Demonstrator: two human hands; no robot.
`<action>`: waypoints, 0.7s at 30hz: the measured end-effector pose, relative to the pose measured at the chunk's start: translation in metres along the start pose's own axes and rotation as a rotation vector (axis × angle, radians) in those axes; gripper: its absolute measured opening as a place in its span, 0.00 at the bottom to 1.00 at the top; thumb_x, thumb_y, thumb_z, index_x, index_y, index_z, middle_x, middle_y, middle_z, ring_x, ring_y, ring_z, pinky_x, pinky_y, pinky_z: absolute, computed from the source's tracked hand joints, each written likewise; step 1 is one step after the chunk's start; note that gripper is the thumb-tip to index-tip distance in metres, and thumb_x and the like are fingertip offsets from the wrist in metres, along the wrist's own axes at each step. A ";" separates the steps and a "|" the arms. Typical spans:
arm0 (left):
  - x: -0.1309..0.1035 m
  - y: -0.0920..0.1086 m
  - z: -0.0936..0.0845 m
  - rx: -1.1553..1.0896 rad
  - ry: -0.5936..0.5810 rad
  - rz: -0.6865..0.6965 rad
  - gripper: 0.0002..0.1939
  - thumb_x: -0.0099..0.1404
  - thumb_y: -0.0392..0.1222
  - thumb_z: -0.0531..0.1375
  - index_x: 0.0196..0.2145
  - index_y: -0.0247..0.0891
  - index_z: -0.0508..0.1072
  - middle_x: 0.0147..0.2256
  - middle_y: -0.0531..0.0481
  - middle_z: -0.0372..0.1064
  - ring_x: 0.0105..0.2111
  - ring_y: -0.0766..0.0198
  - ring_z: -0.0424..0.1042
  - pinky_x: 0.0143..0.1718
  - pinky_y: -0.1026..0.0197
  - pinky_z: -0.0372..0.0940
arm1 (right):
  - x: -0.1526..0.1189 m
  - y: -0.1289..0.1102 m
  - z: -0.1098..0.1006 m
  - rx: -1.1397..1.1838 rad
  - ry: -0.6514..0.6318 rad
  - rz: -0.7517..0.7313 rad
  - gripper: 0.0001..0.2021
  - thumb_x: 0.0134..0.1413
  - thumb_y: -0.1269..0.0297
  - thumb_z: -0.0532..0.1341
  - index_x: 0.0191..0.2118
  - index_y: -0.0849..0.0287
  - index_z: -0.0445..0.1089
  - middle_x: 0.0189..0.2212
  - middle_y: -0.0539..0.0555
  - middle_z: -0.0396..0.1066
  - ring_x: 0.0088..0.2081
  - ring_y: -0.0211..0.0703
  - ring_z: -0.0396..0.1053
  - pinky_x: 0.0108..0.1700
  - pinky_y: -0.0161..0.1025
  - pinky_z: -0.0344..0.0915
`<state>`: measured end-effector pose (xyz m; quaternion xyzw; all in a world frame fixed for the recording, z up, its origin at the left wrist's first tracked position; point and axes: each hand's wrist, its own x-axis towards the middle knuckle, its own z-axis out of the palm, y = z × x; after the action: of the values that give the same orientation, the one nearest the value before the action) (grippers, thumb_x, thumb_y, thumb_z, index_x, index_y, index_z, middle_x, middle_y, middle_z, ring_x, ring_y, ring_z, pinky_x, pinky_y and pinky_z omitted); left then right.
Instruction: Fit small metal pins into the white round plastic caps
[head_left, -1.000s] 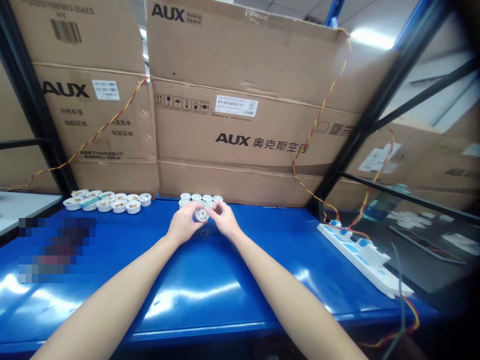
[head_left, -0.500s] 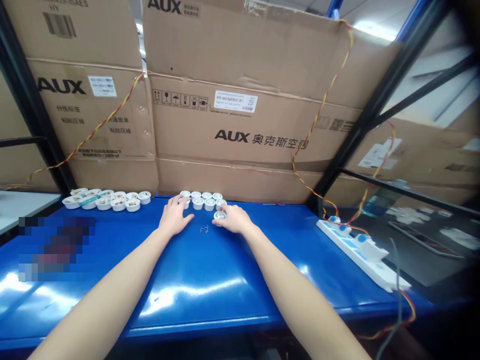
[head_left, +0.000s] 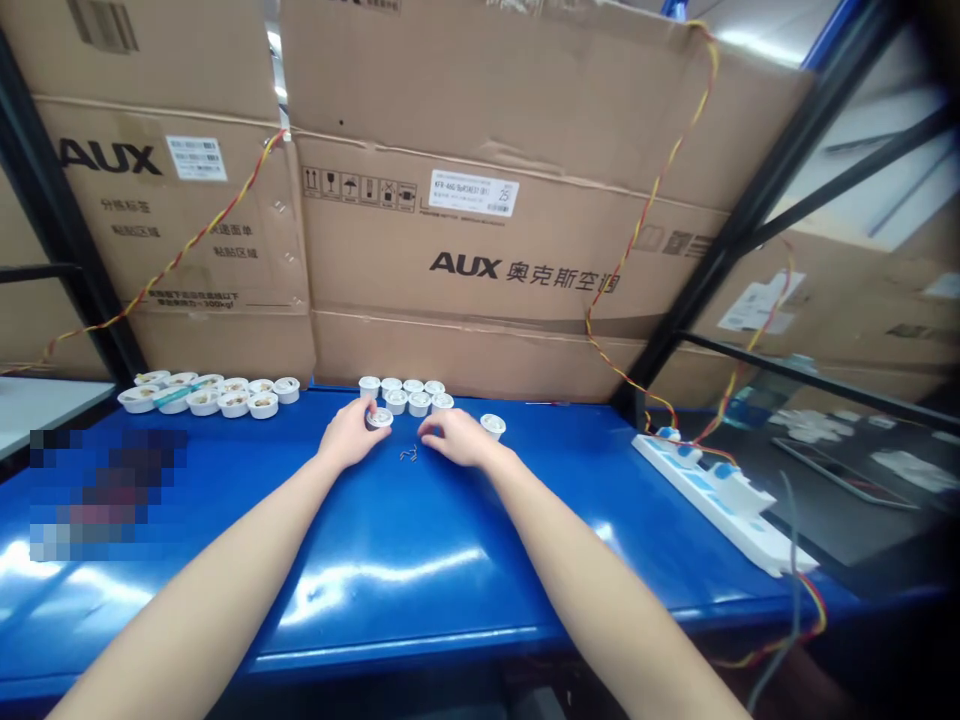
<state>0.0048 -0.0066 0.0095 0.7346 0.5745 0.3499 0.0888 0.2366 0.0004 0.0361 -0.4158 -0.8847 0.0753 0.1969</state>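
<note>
Between the thumb and fingers of my left hand (head_left: 346, 437) is a small round white cup (head_left: 381, 419), resting on or just above the blue table. My right hand (head_left: 456, 437) is to its right, fingers curved and slightly apart, with nothing visible in them. A few tiny bent metal pieces (head_left: 409, 454) lie on the table between my hands. Just beyond my right hand stands another single white cup (head_left: 493, 426). Behind both hands, several more white cups (head_left: 397, 402) are grouped in rows against the cardboard.
Several open white cups with small brownish contents (head_left: 233, 403) stand at the back left, with a teal strip (head_left: 178, 396) across some. A white power strip (head_left: 720, 505) with plugs lies at the right. Cardboard (head_left: 465, 240) forms the back wall, and twisted wires (head_left: 637, 225) hang before it.
My right hand has let go of its cup, which now stands to the right of that hand. My left hand has drawn a cup forward from the front row.
</note>
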 end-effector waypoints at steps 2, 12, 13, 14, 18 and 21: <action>-0.001 0.003 0.001 -0.010 -0.005 0.012 0.13 0.55 0.49 0.62 0.32 0.43 0.63 0.32 0.53 0.70 0.32 0.60 0.69 0.29 0.62 0.56 | 0.001 -0.001 0.010 0.026 -0.041 -0.030 0.07 0.53 0.66 0.62 0.37 0.52 0.77 0.37 0.51 0.77 0.38 0.45 0.73 0.42 0.38 0.64; -0.001 0.005 0.000 -0.028 -0.024 0.011 0.12 0.54 0.48 0.62 0.31 0.43 0.64 0.30 0.54 0.69 0.31 0.60 0.68 0.30 0.62 0.57 | 0.002 0.001 0.017 0.039 -0.041 -0.045 0.09 0.52 0.64 0.63 0.39 0.52 0.78 0.37 0.52 0.77 0.38 0.45 0.73 0.42 0.38 0.64; -0.001 0.006 0.000 -0.027 -0.023 0.014 0.12 0.54 0.48 0.62 0.31 0.43 0.64 0.30 0.54 0.69 0.31 0.60 0.68 0.30 0.62 0.57 | 0.002 0.001 0.018 0.040 -0.040 -0.047 0.09 0.52 0.63 0.63 0.39 0.52 0.78 0.37 0.52 0.77 0.38 0.45 0.72 0.42 0.38 0.64; -0.001 0.006 0.000 -0.026 -0.023 0.015 0.12 0.55 0.48 0.62 0.31 0.43 0.63 0.30 0.54 0.70 0.31 0.60 0.68 0.30 0.62 0.57 | 0.003 0.001 0.018 0.042 -0.040 -0.051 0.08 0.52 0.64 0.63 0.39 0.52 0.78 0.37 0.52 0.77 0.38 0.45 0.72 0.42 0.38 0.64; -0.001 0.006 0.001 -0.017 -0.038 0.004 0.12 0.55 0.48 0.62 0.32 0.42 0.64 0.32 0.53 0.71 0.32 0.59 0.69 0.30 0.62 0.57 | 0.003 0.000 0.019 0.054 -0.056 -0.045 0.07 0.53 0.66 0.62 0.36 0.53 0.78 0.36 0.51 0.77 0.37 0.43 0.72 0.41 0.37 0.63; -0.001 0.002 0.003 -0.033 -0.050 0.008 0.13 0.54 0.47 0.62 0.36 0.43 0.65 0.34 0.52 0.71 0.34 0.57 0.71 0.32 0.60 0.60 | 0.004 -0.002 0.018 0.019 -0.076 -0.024 0.05 0.53 0.66 0.61 0.34 0.54 0.76 0.33 0.51 0.76 0.35 0.42 0.71 0.38 0.36 0.61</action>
<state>0.0085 -0.0071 0.0084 0.7438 0.5634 0.3413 0.1136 0.2258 0.0025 0.0208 -0.4001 -0.8956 0.0972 0.1683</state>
